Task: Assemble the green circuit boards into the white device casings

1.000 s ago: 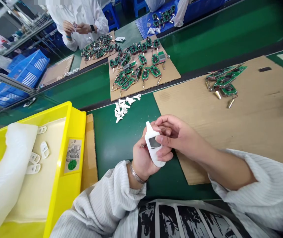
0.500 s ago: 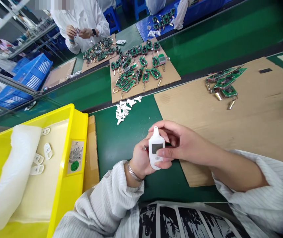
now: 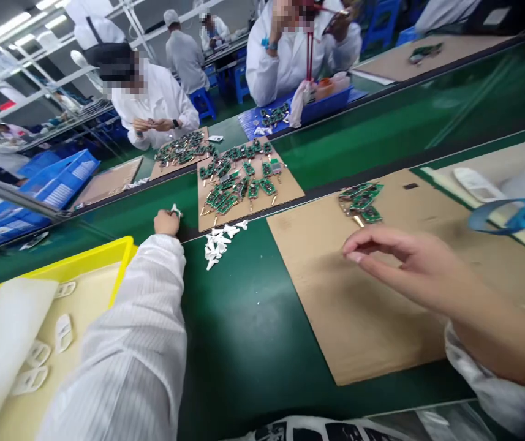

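Observation:
My left hand [image 3: 167, 223] is stretched far forward over the green belt, its fingers closed round a white ear thermometer [image 3: 176, 210]. Only the thermometer's pointed end shows past the fingers. A little pile of white cone-shaped plastic parts [image 3: 216, 245] lies to the right of that hand. Above the brown cardboard sheet [image 3: 308, 294] is my right hand [image 3: 409, 263], fingers loosely curved, thumb and forefinger slightly apart, with nothing seen in it. Beyond its fingertips are several green circuit boards [image 3: 363, 199] with brass-coloured tips.
A yellow bin [image 3: 122, 263] with white shells and foam stands at left. Many circuit boards cover a cardboard piece [image 3: 285, 196] on the belt. At right are a blue strap [image 3: 510, 214] and a white shell [image 3: 478, 184]. Co-workers sit across the belt.
Both hands held the thermometer near my body; now the left has carried it forward and left to the belt. My right hand has let go and moved right. The view has tilted up.

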`<state>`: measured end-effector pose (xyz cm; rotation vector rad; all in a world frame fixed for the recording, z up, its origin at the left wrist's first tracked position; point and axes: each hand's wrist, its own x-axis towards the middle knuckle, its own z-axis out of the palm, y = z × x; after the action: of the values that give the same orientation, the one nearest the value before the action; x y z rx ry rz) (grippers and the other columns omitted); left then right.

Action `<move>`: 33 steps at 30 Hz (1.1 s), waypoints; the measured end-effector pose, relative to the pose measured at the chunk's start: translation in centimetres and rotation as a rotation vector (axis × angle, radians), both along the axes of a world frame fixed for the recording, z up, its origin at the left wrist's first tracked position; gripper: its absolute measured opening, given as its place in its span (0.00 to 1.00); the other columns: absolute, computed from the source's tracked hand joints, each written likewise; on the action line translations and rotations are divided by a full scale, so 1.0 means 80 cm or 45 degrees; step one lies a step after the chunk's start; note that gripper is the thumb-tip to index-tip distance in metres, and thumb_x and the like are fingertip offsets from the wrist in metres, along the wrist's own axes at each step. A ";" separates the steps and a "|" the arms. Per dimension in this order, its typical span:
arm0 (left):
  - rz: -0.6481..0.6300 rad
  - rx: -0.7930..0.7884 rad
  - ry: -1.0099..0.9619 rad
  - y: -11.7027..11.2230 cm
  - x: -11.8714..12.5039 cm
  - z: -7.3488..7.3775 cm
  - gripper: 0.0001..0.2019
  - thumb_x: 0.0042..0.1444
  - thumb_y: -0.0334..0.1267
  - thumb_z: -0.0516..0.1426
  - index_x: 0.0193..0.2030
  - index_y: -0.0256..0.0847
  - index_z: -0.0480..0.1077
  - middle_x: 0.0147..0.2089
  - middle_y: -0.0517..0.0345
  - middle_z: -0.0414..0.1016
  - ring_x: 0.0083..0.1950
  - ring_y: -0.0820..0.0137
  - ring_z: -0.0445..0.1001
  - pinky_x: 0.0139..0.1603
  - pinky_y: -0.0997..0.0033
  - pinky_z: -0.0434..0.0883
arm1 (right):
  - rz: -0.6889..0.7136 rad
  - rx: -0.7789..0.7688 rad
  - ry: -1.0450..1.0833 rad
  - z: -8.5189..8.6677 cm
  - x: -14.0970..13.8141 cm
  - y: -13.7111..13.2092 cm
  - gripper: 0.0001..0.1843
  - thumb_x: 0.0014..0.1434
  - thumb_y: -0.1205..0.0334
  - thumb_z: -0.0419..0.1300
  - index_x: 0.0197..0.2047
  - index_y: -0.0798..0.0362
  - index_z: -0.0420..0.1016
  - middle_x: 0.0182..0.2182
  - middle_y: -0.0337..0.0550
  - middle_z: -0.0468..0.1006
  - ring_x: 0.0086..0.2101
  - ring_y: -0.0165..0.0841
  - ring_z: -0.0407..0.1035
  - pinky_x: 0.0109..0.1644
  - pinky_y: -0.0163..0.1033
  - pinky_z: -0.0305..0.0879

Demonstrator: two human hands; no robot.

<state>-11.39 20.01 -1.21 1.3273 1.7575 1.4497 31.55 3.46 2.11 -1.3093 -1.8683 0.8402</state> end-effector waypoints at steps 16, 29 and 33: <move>-0.288 0.305 0.451 -0.180 0.117 0.097 0.15 0.62 0.41 0.55 0.54 0.43 0.71 0.56 0.53 0.72 0.58 0.63 0.69 0.58 0.67 0.67 | -0.309 0.351 -0.831 -0.047 0.050 0.087 0.20 0.52 0.63 0.60 0.49 0.54 0.77 0.42 0.58 0.74 0.45 0.55 0.67 0.50 0.60 0.63; -0.594 -0.286 -0.900 -0.243 0.185 -0.012 0.23 0.63 0.56 0.50 0.42 0.36 0.71 0.35 0.53 0.76 0.31 0.72 0.75 0.32 0.75 0.73 | 0.477 0.036 0.323 -0.048 -0.139 -0.019 0.26 0.49 0.77 0.54 0.52 0.52 0.63 0.47 0.50 0.76 0.46 0.38 0.74 0.46 0.44 0.74; -0.768 -0.610 -1.044 -0.247 0.176 -0.015 0.33 0.62 0.63 0.40 0.41 0.34 0.70 0.22 0.53 0.74 0.16 0.73 0.68 0.14 0.78 0.62 | 0.550 0.711 0.107 -0.056 -0.130 -0.016 0.23 0.58 0.78 0.50 0.52 0.49 0.71 0.54 0.48 0.74 0.54 0.37 0.69 0.54 0.47 0.68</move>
<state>2.72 0.23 -2.42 0.7350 0.9493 0.9306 21.17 2.15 -2.38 -0.5313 -2.1417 0.5028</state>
